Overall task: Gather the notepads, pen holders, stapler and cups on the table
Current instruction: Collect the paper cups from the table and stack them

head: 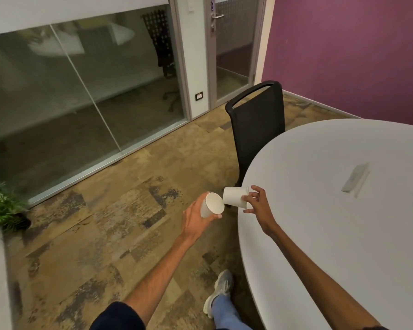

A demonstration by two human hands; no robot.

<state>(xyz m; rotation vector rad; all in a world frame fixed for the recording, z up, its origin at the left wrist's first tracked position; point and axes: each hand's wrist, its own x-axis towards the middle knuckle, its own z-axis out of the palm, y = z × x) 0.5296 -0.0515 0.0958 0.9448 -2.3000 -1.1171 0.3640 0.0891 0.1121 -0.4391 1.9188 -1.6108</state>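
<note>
Carpeted office floor (119, 210) and a round white table (343, 234) form the setting, with the table as landmark. Your right hand's fingers (247, 198) are clamped around the side of a white paper cup (234, 196), held on its side just over the table's left edge with its base pointing left, away from the table. Your right hand (260, 206) sits above the tabletop, and its bare forearm runs back across the table toward you. Your left hand's fingers (215, 217) are curled under and around a second white paper cup (211, 204), tilted so its open mouth faces the table; its rim nearly meets the base of the first cup. Your left hand (196, 217) hangs over the carpet, just left of the table. A flat grey plate (355, 181) lies on the tabletop, well to the right of both cups. Behind the table's far left edge stands a black mesh chair (258, 125). Glass partitions (81, 91) lie farther left, and a purple wall (355, 51) rises beyond the table.
</note>
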